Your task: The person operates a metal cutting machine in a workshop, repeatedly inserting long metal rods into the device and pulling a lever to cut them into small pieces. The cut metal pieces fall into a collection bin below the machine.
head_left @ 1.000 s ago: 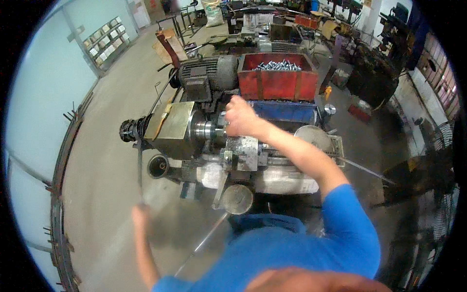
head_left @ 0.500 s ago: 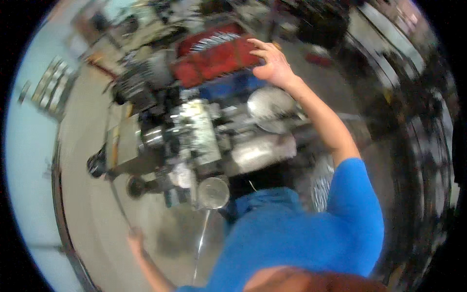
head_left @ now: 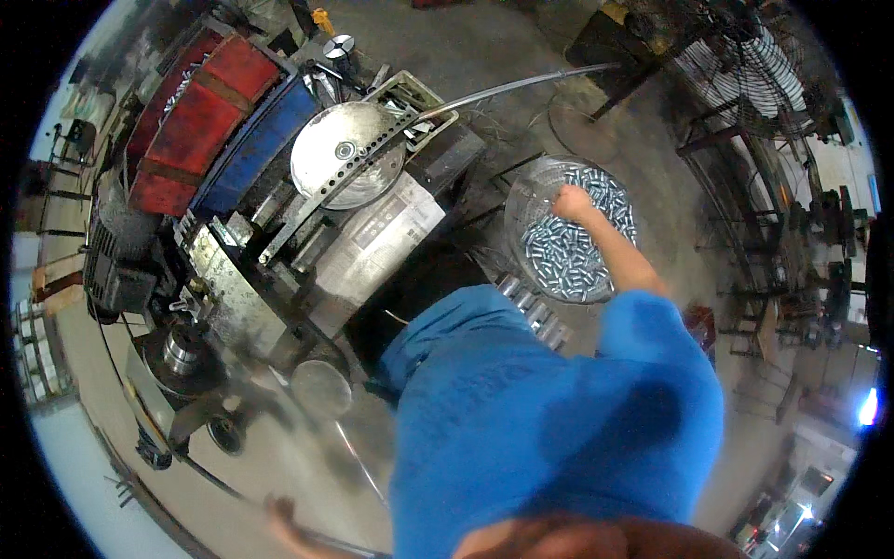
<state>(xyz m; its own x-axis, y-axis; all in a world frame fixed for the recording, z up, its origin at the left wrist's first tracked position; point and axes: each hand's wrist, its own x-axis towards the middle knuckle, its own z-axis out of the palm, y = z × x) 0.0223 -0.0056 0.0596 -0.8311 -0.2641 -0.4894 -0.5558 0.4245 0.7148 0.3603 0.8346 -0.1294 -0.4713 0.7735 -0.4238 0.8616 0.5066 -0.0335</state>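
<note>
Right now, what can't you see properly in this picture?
Head view: whether the right hand holds any metal pieces; the hand itself hides its fingertips.

Head view: whether the left hand grips the dark rod; blur.

Head view: most of the bottom of the round container; metal pieces cover it.

Head view: how deep small parts lie in the red box; its side hides them.

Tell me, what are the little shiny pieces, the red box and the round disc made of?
Little shiny pieces by the right hand: probably metal, smooth and silvery, because they glint.
Red box: perhaps painted metal or wood; the scuffed red coat hides which.
Round disc: likely bare metal, greyish, with a soft sheen and smudges.
</note>
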